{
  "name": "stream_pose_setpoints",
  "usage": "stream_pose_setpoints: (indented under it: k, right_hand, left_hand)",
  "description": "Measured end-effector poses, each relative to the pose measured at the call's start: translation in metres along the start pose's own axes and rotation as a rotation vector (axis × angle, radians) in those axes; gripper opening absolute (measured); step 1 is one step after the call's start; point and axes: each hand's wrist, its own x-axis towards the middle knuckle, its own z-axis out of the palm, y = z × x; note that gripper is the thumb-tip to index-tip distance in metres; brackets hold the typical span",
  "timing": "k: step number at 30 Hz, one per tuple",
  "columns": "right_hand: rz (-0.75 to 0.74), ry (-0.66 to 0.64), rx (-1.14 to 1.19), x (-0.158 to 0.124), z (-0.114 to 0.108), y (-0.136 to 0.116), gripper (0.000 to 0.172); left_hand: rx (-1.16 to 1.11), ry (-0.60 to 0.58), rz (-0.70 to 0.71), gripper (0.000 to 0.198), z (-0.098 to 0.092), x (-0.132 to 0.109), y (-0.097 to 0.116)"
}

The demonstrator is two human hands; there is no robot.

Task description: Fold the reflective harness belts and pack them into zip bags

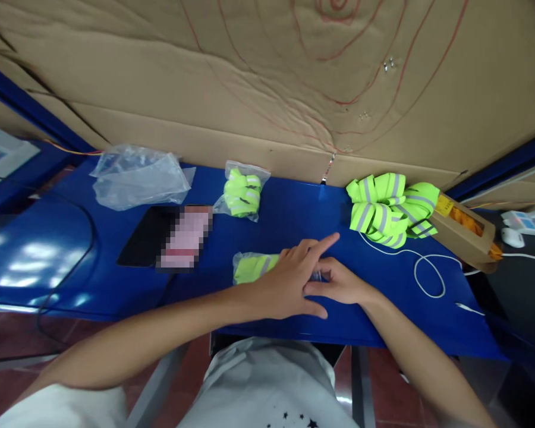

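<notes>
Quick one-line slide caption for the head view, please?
Left hand and right hand at a bagged reflective strap on a blue table, loose straps farther right.

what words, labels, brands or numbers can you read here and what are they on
No text can be read.
Yellow label on the cardboard box: marks too small and blurred.
Pink screen on the table: pixelated, unreadable.
Shirt: stars, no readable words.
Cardboard panel: red curved lines, no readable lettering.
</notes>
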Motion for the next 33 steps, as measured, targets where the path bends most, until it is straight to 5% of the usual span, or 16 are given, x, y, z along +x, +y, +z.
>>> stream_pose_setpoints:
  k: [3,6,8,11,13,17,21,23,27,33]
  right_hand:
    - [-0.049,0.109,-0.076,0.002,0.004,-0.005,0.028]
    - [-0.119,0.319,-0.228,0.005,0.002,-0.006,0.022]
    - [-0.105,0.524,-0.327,0.008,0.000,-0.004,0.021]
    - [0.010,0.719,-0.280,0.014,0.000,-0.002,0.026]
    - [0.053,0.695,-0.183,0.018,0.002,-0.003,0.029]
    - [0.034,0.517,-0.114,0.026,0.008,-0.014,0.028]
    - [-0.097,0.361,-0.212,0.030,0.002,-0.022,0.033]
    - [-0.137,0.350,-0.302,0.029,-0.005,-0.022,0.037]
    - [-0.108,0.308,-0.390,0.024,-0.014,-0.014,0.023]
    - [-0.077,0.343,-0.297,0.019,-0.011,-0.011,0.007]
  left_hand:
    - [-0.399,-0.054,-0.054,0.121,-0.032,-0.008,-0.003]
    - [-0.320,0.067,-0.185,0.080,-0.058,-0.012,-0.019]
    - [-0.211,0.107,-0.286,0.069,-0.064,-0.012,-0.032]
    - [-0.368,-0.058,-0.384,0.074,-0.060,-0.011,-0.049]
    - [-0.542,-0.166,-0.400,0.076,-0.052,-0.010,-0.057]
    - [-0.634,-0.118,-0.287,0.073,-0.042,-0.010,-0.066]
    - [-0.787,-0.245,-0.213,0.039,-0.046,-0.012,-0.074]
    - [-0.844,-0.220,-0.235,0.024,-0.051,-0.013,-0.079]
    - [-0.908,-0.129,-0.329,0.043,-0.054,-0.015,-0.088]
    - [-1.087,-0.039,-0.520,0.038,-0.047,-0.021,-0.090]
